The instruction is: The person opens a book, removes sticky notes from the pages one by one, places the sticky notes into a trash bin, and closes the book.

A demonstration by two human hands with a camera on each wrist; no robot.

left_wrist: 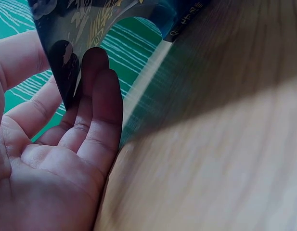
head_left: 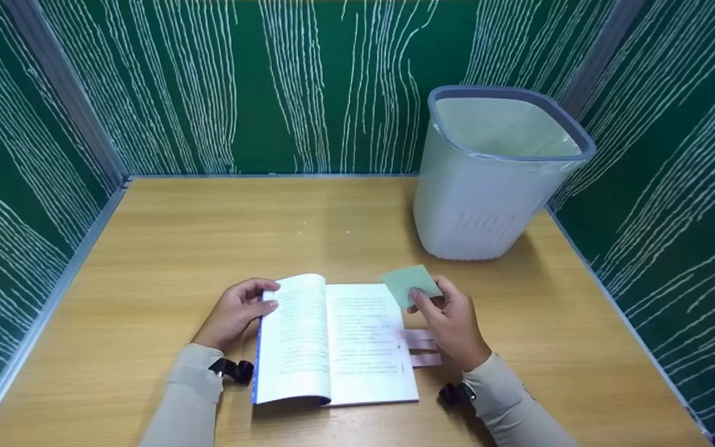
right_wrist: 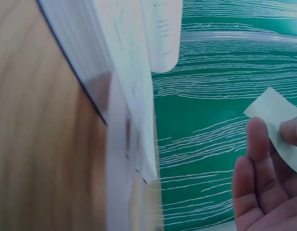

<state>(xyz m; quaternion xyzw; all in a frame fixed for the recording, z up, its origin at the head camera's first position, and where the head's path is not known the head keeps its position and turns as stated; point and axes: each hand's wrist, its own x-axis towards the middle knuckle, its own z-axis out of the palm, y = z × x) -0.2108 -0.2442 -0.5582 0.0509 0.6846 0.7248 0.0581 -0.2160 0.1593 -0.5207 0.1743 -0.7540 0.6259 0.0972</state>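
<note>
An open book lies on the table, its left pages and cover raised and curving. My left hand holds that raised left side by its outer edge; in the left wrist view the fingers of the left hand are behind the dark cover. Between thumb and fingers, my right hand pinches a green paper square above the book's upper right corner. Pink paper strips stick out from the right page edge, partly behind the right hand. The right wrist view shows the pale square in the fingertips.
Behind the right hand stands a grey bin with a dark rim and a liner. Green panels with white lines enclose the wooden table at the back and sides. Small white specks dot the tabletop behind the book.
</note>
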